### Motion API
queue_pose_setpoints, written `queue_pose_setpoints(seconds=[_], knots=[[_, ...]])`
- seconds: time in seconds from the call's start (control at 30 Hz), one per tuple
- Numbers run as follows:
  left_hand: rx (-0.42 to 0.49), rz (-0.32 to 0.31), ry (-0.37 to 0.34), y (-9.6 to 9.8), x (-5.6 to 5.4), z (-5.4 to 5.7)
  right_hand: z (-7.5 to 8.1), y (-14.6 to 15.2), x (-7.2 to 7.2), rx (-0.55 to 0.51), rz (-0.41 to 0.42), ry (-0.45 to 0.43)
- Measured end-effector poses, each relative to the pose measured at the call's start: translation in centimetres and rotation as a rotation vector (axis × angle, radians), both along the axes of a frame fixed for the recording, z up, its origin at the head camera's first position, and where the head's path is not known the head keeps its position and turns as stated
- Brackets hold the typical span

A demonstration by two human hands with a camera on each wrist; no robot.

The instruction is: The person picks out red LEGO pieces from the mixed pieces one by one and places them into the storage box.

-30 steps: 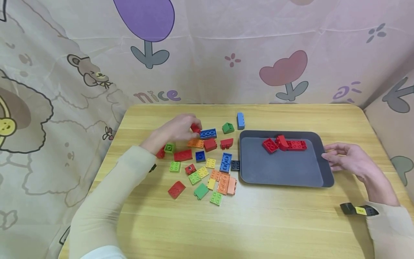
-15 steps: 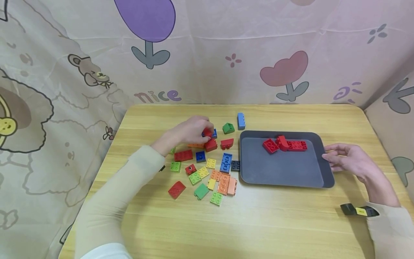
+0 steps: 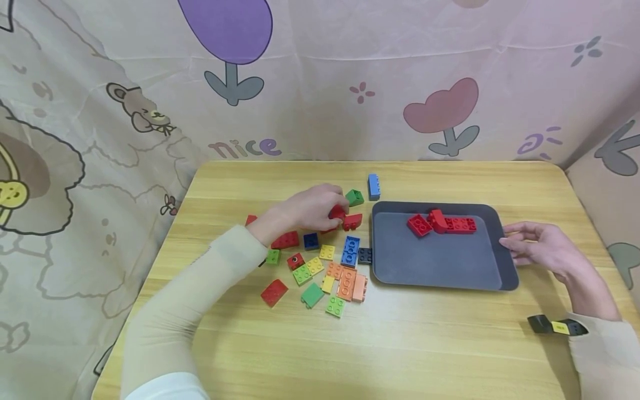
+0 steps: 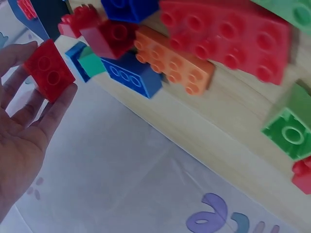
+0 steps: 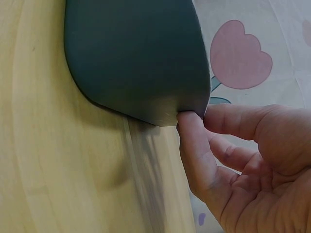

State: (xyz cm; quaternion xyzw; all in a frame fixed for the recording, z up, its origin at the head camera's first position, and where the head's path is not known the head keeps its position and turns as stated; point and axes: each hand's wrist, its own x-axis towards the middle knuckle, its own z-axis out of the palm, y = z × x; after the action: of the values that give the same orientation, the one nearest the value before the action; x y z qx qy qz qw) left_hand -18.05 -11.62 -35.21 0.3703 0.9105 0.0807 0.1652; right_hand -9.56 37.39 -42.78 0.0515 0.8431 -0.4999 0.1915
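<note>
In the head view my left hand (image 3: 317, 206) is above the far side of the loose bricks. Thumb and fingertips pinch a red toy building brick (image 4: 48, 70), held off the table in the left wrist view. Just right of that hand lies a red brick (image 3: 353, 221), and a green brick (image 3: 355, 197) sits beyond it. My right hand (image 3: 542, 248) pinches the right rim of the dark grey tray (image 3: 430, 261) between thumb and fingers, as the right wrist view confirms. Inside the tray, toward its far side, are a red brick (image 3: 419, 225) and other red pieces.
Several loose bricks cover the table left of the tray, among them a blue brick (image 3: 350, 251), an orange brick (image 3: 346, 284) and a lime green brick (image 3: 335, 306). A light blue brick (image 3: 374, 187) stands near the back edge. A patterned cloth (image 3: 320, 83) hangs behind the table.
My left hand has moved right across the bricks, carrying the red brick toward the tray. The right hand stays at the tray's rim, and the tray has not moved.
</note>
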Motion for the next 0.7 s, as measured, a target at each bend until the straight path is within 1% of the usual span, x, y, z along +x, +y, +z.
queue_pose_setpoints(seconds=[0.1,0.17,0.33,0.57,0.7], knots=[[0.01,-0.028,-0.003,0.7,0.3,0.0,-0.1,0.1,0.0,-0.006,-0.002,0.009],[0.018,-0.061,0.002,1.2,0.3,0.0,-0.2,0.1,0.0,-0.011,-0.001,0.011],[0.003,-0.133,0.031,2.5,0.3,-0.1,-0.2,0.1,0.0,-0.022,-0.008,0.008],[0.005,-0.162,0.0,4.2,0.3,-0.3,0.1,0.0,0.0,-0.006,0.0,-0.001],[-0.012,-0.187,0.0,5.1,0.3,-0.4,0.1,0.0,0.1,-0.016,-0.009,-0.002]])
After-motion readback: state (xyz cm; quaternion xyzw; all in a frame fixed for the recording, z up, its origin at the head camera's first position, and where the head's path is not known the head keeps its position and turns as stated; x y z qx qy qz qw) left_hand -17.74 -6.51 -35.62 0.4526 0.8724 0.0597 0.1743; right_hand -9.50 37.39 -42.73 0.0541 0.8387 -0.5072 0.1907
